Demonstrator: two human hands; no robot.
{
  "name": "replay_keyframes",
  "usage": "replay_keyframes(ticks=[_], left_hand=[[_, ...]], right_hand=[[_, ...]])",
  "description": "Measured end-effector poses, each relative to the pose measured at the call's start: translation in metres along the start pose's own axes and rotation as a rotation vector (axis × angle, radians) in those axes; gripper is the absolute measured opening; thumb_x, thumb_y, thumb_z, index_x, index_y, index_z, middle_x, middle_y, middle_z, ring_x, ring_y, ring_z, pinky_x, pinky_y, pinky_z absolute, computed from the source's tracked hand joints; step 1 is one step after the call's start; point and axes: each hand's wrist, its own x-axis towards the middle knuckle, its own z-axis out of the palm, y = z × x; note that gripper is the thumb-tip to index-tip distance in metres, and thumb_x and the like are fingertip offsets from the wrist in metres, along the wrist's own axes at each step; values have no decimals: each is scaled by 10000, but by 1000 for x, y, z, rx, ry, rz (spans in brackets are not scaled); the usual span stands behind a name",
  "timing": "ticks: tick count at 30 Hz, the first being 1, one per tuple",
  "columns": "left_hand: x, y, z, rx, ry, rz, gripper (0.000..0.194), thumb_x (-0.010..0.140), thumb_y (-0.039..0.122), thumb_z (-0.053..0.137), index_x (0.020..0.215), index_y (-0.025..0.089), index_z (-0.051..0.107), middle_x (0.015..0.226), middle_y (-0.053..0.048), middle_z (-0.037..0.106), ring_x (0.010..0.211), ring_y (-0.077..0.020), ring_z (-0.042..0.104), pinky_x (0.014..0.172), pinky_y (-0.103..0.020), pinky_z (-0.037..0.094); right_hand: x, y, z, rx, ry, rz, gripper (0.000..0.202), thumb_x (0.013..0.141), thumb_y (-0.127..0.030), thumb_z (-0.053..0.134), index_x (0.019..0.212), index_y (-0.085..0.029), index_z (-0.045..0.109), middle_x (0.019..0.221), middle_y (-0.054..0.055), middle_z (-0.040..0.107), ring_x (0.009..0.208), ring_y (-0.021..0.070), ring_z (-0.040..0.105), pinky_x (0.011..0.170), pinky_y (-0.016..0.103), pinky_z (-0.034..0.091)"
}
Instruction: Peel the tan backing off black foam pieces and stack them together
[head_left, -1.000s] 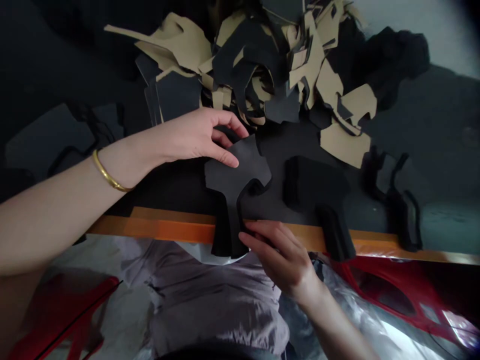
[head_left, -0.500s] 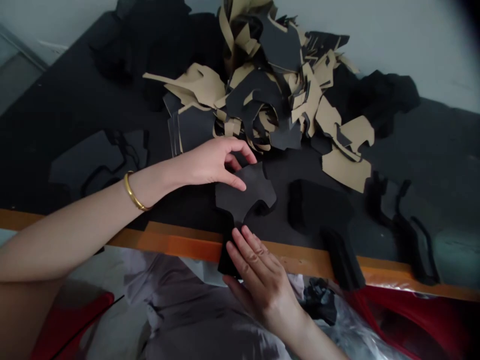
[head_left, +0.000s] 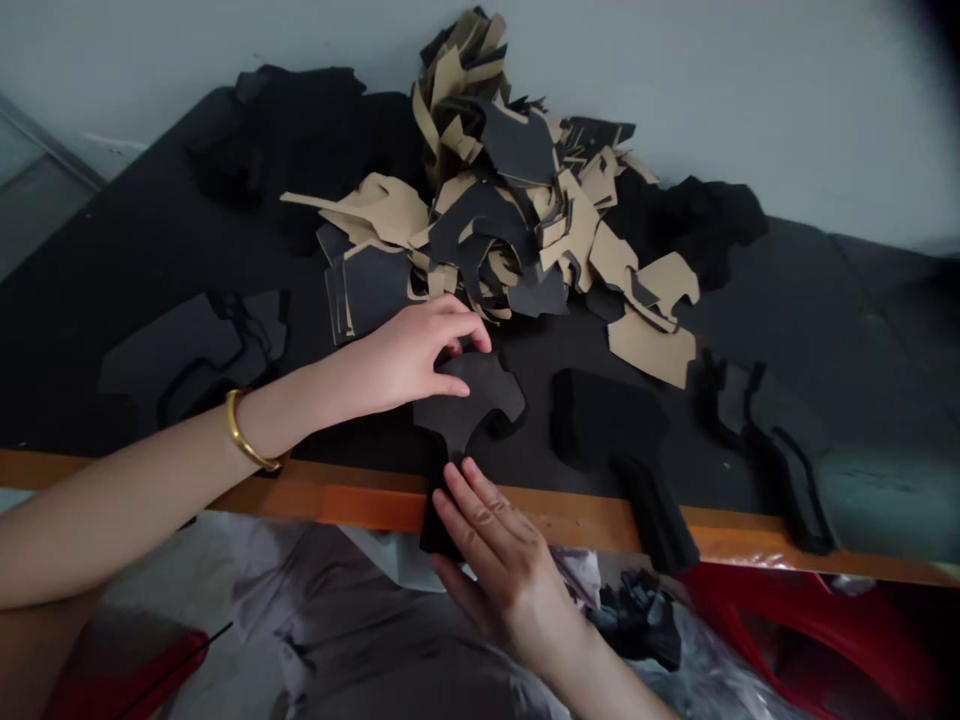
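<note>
A stack of dark, curvy-edged flat pieces (head_left: 487, 388) lies at the table's front, its narrow lower end reaching over the edge. Over its upper part is my left hand (head_left: 420, 355), with a gold bracelet on the wrist. The thumb lies on the top piece, apart from the bent fingers, and the fingertips are at the stack's far edge. My right hand (head_left: 506, 560) has its fingers stretched out, their tips against the narrow lower end; its thumb is lower, beside the stack.
Behind the hands rises a heap of tan and black scraps (head_left: 525, 220). More black cut pieces lie at the left (head_left: 176, 340) and in stacks at the right (head_left: 615, 415) and far right (head_left: 784, 430). Orange-brown tape (head_left: 345, 500) runs along the front edge. Below are red objects (head_left: 810, 640).
The view has shifted, so the table and heap appear further left and lower. Both hands stay at the same stack, with little change in their pose.
</note>
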Motion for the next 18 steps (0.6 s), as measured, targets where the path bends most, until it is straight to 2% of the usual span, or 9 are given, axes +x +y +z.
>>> replay_keyframes(ticks=[2, 4, 6, 12, 14, 16, 17, 18], left_hand=[[0, 2, 0, 104, 10, -5, 327, 731, 260, 734, 1030, 197, 616, 1141, -43, 538, 930, -157, 567, 824, -288, 473], [0, 4, -2, 249, 37, -36, 367, 717, 321, 763, 1046, 237, 624, 1201, -38, 507, 1059, -213, 543, 844, -315, 466], [0, 7, -4, 360, 32, -96, 406, 705, 404, 773, 1063, 280, 628, 1257, -26, 473, 1096, -241, 540, 810, -317, 466], [5, 19, -11, 512, -57, -221, 451, 731, 505, 725, 1123, 324, 595, 1275, 10, 483, 861, -167, 633, 569, -233, 401], [8, 20, -13, 547, -39, -240, 623, 697, 509, 755, 1249, 343, 519, 1313, -15, 479, 828, -169, 640, 563, -230, 415], [10, 19, -14, 551, -1, -236, 891, 630, 509, 808, 1393, 359, 373, 1359, -58, 461, 841, -191, 647, 608, -251, 470], [9, 18, -13, 539, 22, -202, 956, 615, 505, 820, 1424, 350, 335, 1369, -74, 457, 890, -210, 648, 661, -272, 502], [6, 18, -11, 520, 46, -144, 903, 648, 492, 804, 1417, 328, 362, 1365, -80, 466, 961, -224, 640, 739, -294, 524]], right_hand=[[0, 0, 0, 7, -2, -5, 414, 931, -204, 525, 1306, -30, 540, 1420, 157, 464, 1413, 266, 299, 1072, 419, 454], [0, -1, -1, 13, 10, -12, 409, 938, -206, 511, 1304, -27, 543, 1424, 153, 459, 1415, 262, 295, 1077, 412, 450], [1, -1, -1, 11, 28, -14, 406, 942, -211, 502, 1303, -31, 547, 1428, 145, 455, 1415, 258, 295, 1079, 403, 450], [1, 2, 3, -19, 69, -30, 405, 954, -234, 474, 1305, -50, 557, 1434, 120, 446, 1377, 262, 366, 1062, 385, 463], [1, 3, 5, -28, 99, -37, 403, 958, -251, 471, 1295, -53, 566, 1427, 117, 454, 1364, 263, 386, 1053, 383, 470], [0, 4, 6, -34, 126, -48, 395, 954, -256, 478, 1280, -58, 579, 1419, 117, 464, 1354, 265, 400, 1043, 380, 477], [0, 5, 7, -39, 138, -54, 390, 946, -247, 486, 1274, -60, 584, 1414, 117, 468, 1349, 266, 407, 1038, 378, 481], [0, 6, 7, -46, 152, -63, 387, 935, -235, 496, 1270, -62, 587, 1410, 117, 473, 1341, 268, 417, 1031, 373, 486]])
